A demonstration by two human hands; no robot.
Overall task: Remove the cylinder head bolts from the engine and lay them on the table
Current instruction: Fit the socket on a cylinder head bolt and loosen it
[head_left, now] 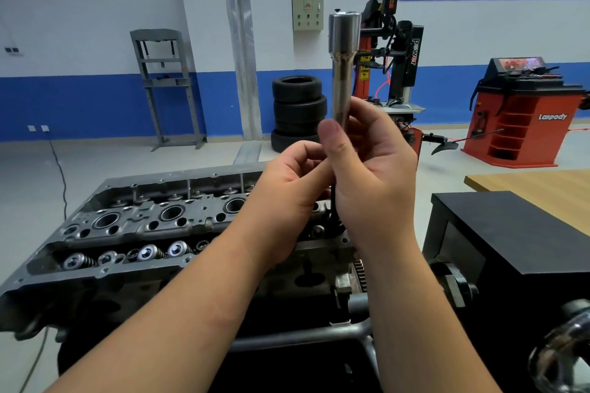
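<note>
The right hand grips a long metal socket standing upright. The left hand pinches just below it; what it pinches is hidden. The counter lies to the right.

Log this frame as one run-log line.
right hand: grips long socket upright | left hand: pinches its lower end | cylinder head: below | bolts: none visible

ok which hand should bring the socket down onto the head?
Right, probably. The right hand already grips the long socket upright above the cylinder head; the left hand only pinches at its lower end.
</note>
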